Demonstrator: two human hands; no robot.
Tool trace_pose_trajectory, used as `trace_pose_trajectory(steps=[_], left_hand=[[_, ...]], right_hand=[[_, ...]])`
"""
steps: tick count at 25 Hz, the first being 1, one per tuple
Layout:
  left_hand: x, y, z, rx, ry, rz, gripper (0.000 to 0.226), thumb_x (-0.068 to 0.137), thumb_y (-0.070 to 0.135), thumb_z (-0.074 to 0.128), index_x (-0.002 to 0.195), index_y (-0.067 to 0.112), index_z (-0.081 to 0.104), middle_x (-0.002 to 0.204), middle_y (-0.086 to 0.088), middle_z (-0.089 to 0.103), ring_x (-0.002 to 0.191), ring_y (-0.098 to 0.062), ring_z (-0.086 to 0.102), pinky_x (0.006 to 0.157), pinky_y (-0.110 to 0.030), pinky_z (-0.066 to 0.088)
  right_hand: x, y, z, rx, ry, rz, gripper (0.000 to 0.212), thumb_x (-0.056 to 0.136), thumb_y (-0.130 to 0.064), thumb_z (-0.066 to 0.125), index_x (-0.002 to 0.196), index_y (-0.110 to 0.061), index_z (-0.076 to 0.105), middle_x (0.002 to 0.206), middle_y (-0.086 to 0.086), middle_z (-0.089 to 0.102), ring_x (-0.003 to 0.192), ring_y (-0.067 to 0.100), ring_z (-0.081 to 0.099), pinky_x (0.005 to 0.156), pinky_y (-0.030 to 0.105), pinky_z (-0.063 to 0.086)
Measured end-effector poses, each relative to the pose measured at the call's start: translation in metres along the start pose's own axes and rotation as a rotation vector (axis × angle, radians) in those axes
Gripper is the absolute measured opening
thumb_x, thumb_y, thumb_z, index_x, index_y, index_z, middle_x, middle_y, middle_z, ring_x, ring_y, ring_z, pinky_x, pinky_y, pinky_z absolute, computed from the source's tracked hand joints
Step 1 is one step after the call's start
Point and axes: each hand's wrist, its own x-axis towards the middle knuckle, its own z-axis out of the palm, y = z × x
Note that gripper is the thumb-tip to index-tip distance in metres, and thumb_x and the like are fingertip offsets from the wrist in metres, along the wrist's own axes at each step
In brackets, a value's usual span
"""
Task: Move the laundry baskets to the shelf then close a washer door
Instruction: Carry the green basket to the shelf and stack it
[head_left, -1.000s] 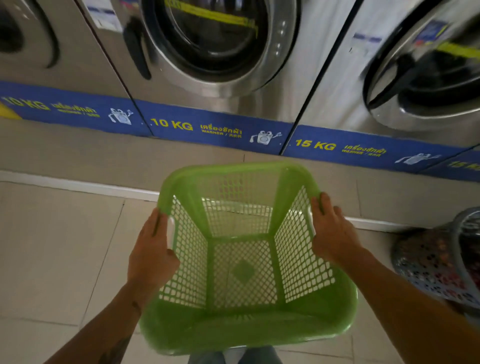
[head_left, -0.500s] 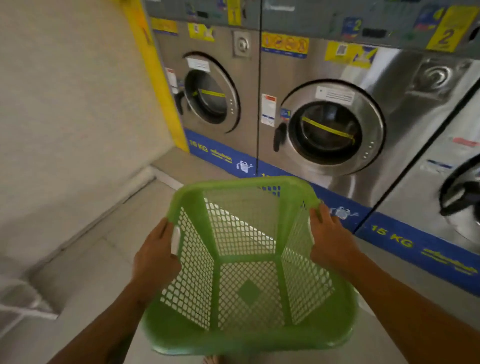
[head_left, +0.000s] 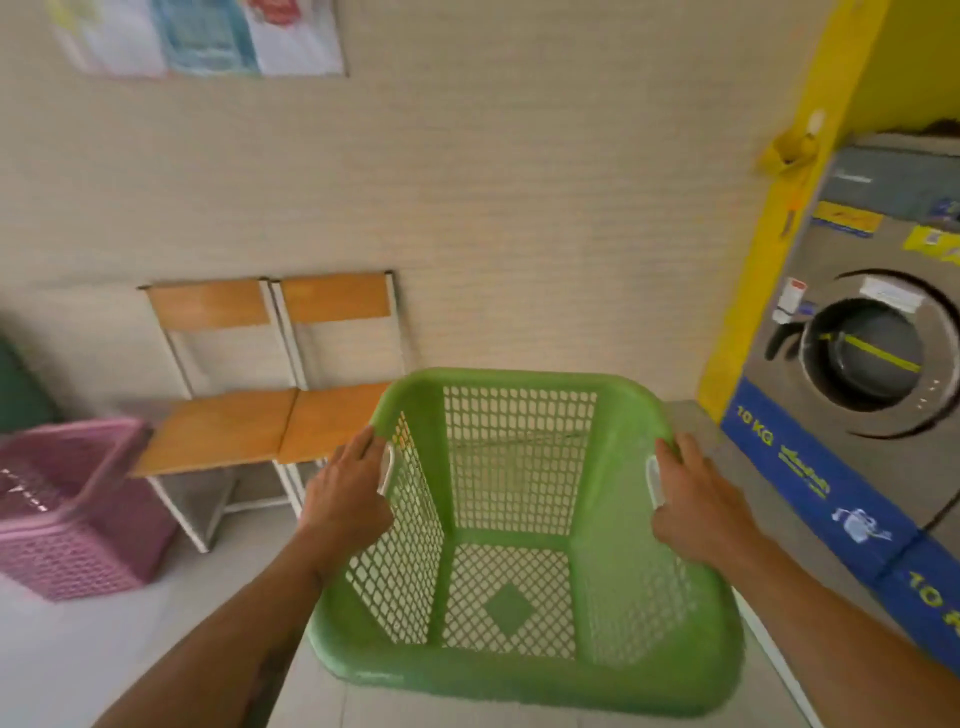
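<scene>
As left hand (head_left: 345, 501) and right hand (head_left: 698, 512) grip the green basket (head_left: 519, 673), the washer (head_left: 878, 358) blurs.

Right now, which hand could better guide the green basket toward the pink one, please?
Probably left: left hand and right hand both grip the green basket, but the pink basket sits leftward.

Chairs (head_left: 270, 415) and pink basket (head_left: 78, 509) ahead-left
</scene>
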Motion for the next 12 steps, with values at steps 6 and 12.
trace_pose_trajectory(steps=[6, 12], left_hand=[[-0.016, -0.224, -0.052, 0.162, 0.039, -0.187, 0.060, 0.067, 0.018, 0.060, 0.126, 0.021, 0.048, 0.131, 0.004, 0.049, 0.110, -0.024, 0.056, 0.078, -0.041, 0.058], [-0.020, -0.373, -0.074, 0.165, 0.119, -0.330, 0.061, 0.066, 0.021, 0.074, 0.123, 0.019, 0.054, 0.128, 0.004, 0.054, 0.104, -0.020, 0.058, 0.079, -0.037, 0.057]], right_hand=[[0.055, -0.233, 0.021, 0.027, 0.033, -0.253, 0.074, 0.068, -0.022, 0.060, 0.137, -0.014, 0.034, 0.141, 0.004, 0.027, 0.111, 0.031, 0.051, 0.073, 0.037, 0.046], [0.107, -0.404, 0.042, 0.030, 0.022, -0.419, 0.072, 0.071, -0.018, 0.062, 0.137, -0.013, 0.034, 0.140, 0.006, 0.028, 0.108, 0.030, 0.052, 0.072, 0.036, 0.045]])
